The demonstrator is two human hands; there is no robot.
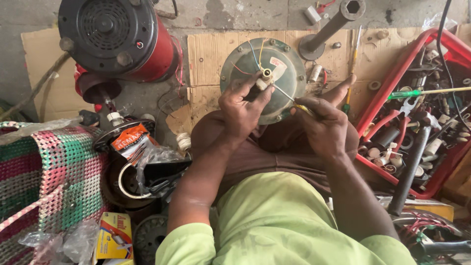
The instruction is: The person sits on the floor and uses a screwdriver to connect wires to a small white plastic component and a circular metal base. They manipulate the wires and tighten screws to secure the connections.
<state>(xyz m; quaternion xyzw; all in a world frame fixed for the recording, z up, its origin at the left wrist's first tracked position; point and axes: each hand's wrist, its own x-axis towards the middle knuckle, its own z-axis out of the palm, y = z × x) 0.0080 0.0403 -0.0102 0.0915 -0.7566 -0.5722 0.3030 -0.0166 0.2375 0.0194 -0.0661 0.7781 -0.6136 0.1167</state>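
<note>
Far left we see a woven basket [44, 172], above it a red motor [117, 39] on the floor. Centre: the fan motor [262, 78], a round grey disc, rests on our knees, flat face up, shaft axis pointing at the camera. Our left hand [240, 110] comes in from below, wrist bent, fingers pinching the cream shaft hub. Our right hand [321, 125] is closed around a screwdriver [294, 100]; its long axis runs up-left, tip at the hub. Far right: a red tray [387, 93] of tools.

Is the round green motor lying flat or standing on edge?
Flat: the green motor rests on the lap, round face and shaft up. Left hand steadies it; right hand holds a screwdriver.
</note>
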